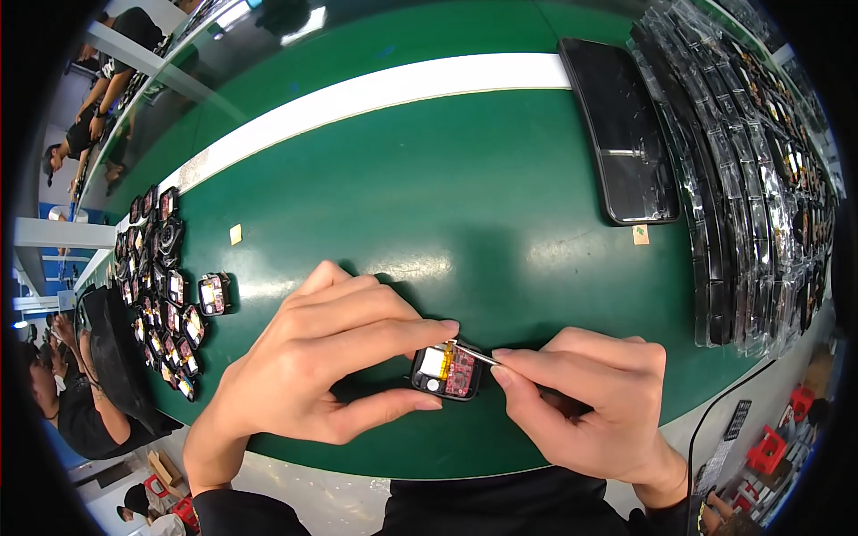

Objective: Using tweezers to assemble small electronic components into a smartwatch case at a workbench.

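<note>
Green tabletop carries an open watch case, pinched between left hand fingers; right hand fingers grip tweezers over it. A slip might scratch its red circuit board.

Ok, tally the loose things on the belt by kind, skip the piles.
Cases: 2, held case, lone case
Tweezers: 1
Tan pads: 2
Black tray: 1
Total: 6
</note>
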Demonstrator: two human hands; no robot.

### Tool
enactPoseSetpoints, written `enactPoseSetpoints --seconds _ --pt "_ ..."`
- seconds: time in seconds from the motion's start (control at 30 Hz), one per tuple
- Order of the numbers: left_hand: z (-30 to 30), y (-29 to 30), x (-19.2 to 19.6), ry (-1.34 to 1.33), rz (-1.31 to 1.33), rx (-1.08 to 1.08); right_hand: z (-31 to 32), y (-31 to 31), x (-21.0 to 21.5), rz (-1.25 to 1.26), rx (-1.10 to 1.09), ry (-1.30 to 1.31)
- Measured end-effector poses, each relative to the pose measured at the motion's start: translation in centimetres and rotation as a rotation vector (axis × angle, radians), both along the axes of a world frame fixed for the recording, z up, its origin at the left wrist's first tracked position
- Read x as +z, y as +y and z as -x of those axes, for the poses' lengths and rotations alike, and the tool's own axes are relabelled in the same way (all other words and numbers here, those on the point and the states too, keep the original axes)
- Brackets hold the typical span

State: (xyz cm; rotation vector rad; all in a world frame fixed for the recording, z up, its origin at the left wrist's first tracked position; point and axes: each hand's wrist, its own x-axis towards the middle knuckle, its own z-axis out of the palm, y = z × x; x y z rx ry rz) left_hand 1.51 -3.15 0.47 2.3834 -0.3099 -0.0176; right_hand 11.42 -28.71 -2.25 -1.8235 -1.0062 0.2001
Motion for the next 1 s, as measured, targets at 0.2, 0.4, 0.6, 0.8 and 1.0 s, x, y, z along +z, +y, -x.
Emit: enactPoseSetpoints --seconds 0.2,0.4,0.6,0.8,1.0 --pt "0.0 0.0 -0.2 0.005 0.035 0.029 -0.1 -0.3 -0.2 -0.006 0.011 0.000" --pt "-0.1 0.0 -0.3 -0.017 0.030 0.024 0.3 -0.1 -0.4 -0.060 -0.034 -0.116" --pt "-0.2 0.0 -0.3 -0.021 0.040 0.029 0.4 0.1 -1.0 -0.084 -0.036 -0.247" --pt "-0.2 0.3 -0.3 -0.001 0.037 0.016 0.5 0.2 -1.3 -0.090 -0.025 -0.246" --pt "-0.4 1.7 -0.9 0.046 0.162 -0.056 0.0 -0.1 -0.2 -0.089 0.042 -0.043"
